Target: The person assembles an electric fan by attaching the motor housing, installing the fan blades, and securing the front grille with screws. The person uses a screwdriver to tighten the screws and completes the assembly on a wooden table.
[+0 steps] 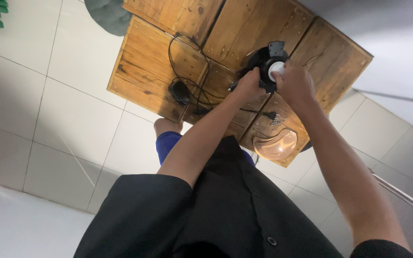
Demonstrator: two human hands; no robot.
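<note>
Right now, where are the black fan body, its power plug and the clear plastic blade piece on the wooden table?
black fan body (pixel 264 59): head view, on its dark round housing.
power plug (pixel 270 115): head view, on the plug at the cord's end.
clear plastic blade piece (pixel 276 145): head view, on its translucent middle.

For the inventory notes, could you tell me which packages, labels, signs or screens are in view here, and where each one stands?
None that the picture shows: no package, label, sign or screen.
Black round device: on the wooden table, white knob in the middle, held by the left hand and the right hand.
Black cable: looped across the table.
Clear plastic piece: near the table's edge, curved.
</note>
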